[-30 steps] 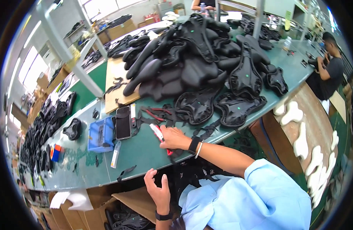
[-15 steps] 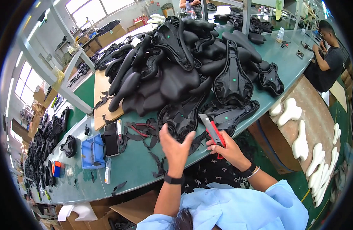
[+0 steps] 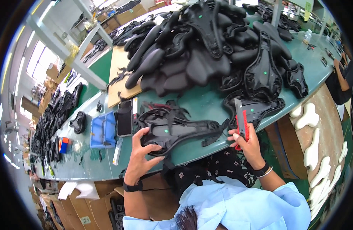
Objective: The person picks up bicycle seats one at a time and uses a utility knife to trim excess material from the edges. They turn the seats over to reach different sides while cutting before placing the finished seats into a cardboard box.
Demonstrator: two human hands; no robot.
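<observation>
Half spreading left fingers [image 3: 152,147] on black saddle [image 3: 180,130], clasping red knife [image 3: 242,124] in right fingers [image 3: 241,142], near blue open-topped bin [image 3: 101,143].

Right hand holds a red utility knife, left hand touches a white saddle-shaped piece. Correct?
No: the head view shows the saddle-shaped piece touched by the left hand is black, not white. The right hand does hold the red utility knife.

Head view: wide fisheye, left of a head-worn pair, set above the bench [image 3: 205,103]. It looked down and forward, upright, unmirrored. The left hand [image 3: 141,155] and right hand [image 3: 248,146] fell near, below centre; the pile [image 3: 199,63] lay beyond, the window [image 3: 36,59] far off, upper left. Straight edges bowed.
</observation>
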